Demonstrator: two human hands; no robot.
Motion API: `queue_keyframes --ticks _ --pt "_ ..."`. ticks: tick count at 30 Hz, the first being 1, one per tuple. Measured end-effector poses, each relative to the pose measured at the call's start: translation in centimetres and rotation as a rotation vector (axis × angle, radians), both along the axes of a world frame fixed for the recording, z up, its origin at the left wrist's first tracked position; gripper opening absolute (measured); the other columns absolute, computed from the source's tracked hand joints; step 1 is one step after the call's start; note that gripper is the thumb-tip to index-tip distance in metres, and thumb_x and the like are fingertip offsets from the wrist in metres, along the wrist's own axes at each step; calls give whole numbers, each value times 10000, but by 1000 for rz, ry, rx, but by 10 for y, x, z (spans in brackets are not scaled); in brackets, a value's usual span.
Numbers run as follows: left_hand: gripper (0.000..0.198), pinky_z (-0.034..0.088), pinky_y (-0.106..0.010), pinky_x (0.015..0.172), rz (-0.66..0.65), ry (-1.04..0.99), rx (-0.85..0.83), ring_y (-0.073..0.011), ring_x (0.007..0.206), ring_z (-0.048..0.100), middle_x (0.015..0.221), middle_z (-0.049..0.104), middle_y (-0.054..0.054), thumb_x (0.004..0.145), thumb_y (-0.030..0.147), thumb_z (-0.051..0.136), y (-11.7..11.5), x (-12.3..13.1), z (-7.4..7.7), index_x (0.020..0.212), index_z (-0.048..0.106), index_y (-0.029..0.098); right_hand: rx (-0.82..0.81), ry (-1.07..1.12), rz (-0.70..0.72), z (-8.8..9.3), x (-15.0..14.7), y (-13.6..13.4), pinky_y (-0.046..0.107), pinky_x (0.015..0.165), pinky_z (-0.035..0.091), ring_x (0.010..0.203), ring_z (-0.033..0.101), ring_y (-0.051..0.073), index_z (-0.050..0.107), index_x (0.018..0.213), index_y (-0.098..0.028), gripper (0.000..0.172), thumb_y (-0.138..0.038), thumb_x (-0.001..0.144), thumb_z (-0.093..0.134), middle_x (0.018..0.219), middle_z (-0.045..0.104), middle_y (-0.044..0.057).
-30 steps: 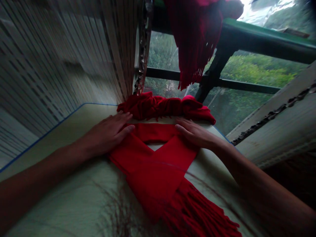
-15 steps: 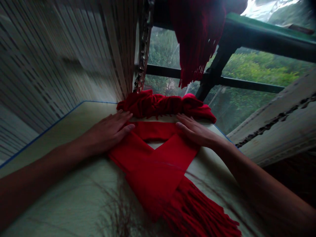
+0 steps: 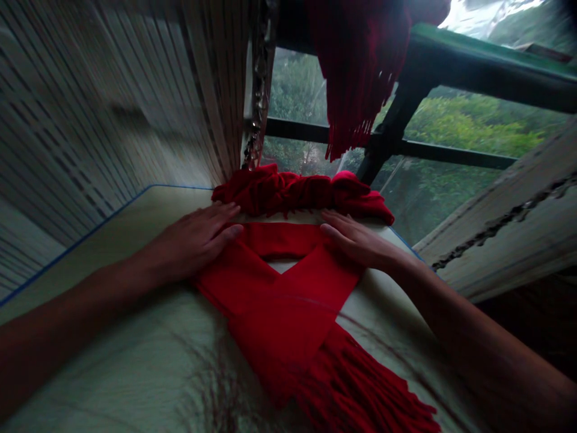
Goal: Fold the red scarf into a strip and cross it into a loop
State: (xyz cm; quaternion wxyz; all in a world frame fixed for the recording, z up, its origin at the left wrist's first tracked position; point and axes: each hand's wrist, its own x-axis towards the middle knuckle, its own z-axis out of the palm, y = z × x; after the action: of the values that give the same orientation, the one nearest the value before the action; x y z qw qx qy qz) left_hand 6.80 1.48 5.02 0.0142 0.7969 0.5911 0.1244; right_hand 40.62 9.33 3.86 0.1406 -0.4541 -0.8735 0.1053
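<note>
A long striped blind (image 3: 135,102) hangs on the left. Past the dark window bars (image 3: 297,129) and the green-topped rail (image 3: 487,69), green trees (image 3: 469,123) fill the view. A cracked white window frame (image 3: 509,240) stands on the right. The room is dim.

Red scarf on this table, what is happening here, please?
A person's left hand and right hand rest flat on a red fringed scarf, which lies crossed over itself on a pale table. Bunched red cloth sits at the table's far edge, and a dark red fringed cloth hangs in the window beyond.
</note>
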Motion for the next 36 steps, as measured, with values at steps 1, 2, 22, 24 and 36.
queue_keyframes --ticks 1,2,22,24,36 --pt "773 242 -433 1265 -4 5 -6 -281 1512 362 1625 414 -114 1026 601 192 0 -1 0 1561 408 87 -4 2 2 0 0 0 563 1271 225 1522 328 347 506 1510 -169 792 -716 1003 241 1610 438 134" --pt "769 261 -433 1258 -9 17 -20 -284 1496 390 1609 439 -115 1024 602 198 1 -1 -1 1552 426 90 -14 3 8 0 0 0 571 1262 244 1508 357 350 526 1495 -190 771 -714 1004 246 1592 468 126" --pt "759 216 -407 1276 4 -32 41 -255 1524 344 1629 409 -105 1022 597 216 1 0 -2 1559 416 100 16 36 -32 1 2 2 553 1275 204 1543 283 331 440 1553 -122 844 -720 998 221 1639 376 151" --pt "756 227 -403 1272 -3 -8 9 -258 1514 365 1615 433 -107 1019 599 219 1 1 -2 1547 438 105 -8 17 -15 1 2 2 551 1263 248 1517 343 335 480 1530 -167 827 -734 993 209 1613 432 134" --pt "747 207 -411 1280 4 -38 19 -255 1535 325 1638 394 -96 1014 591 221 2 -1 -1 1558 423 120 -11 31 -19 2 1 1 556 1273 200 1537 294 343 480 1526 -147 809 -713 1002 236 1633 393 155"
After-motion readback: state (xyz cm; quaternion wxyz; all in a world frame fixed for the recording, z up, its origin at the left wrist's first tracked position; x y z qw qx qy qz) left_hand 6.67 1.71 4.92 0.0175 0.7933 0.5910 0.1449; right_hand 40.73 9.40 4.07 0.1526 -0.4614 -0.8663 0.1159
